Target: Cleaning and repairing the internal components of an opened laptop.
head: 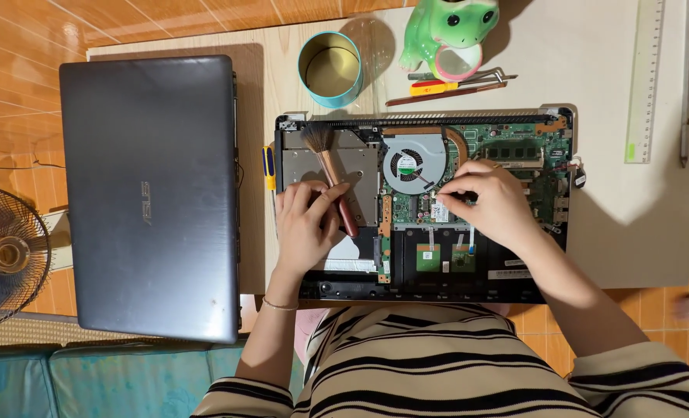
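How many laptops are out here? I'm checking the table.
2: a closed grey laptop lies at the left, and an opened laptop base with exposed boards lies in the middle, under both hands.

Under your hands the opened laptop base [426, 205] lies flat, fan and green boards exposed. Your left hand [307, 224] grips a brown-handled brush [330, 174], bristles pointing away. Your right hand [490, 203] pinches something tiny, perhaps a connector.
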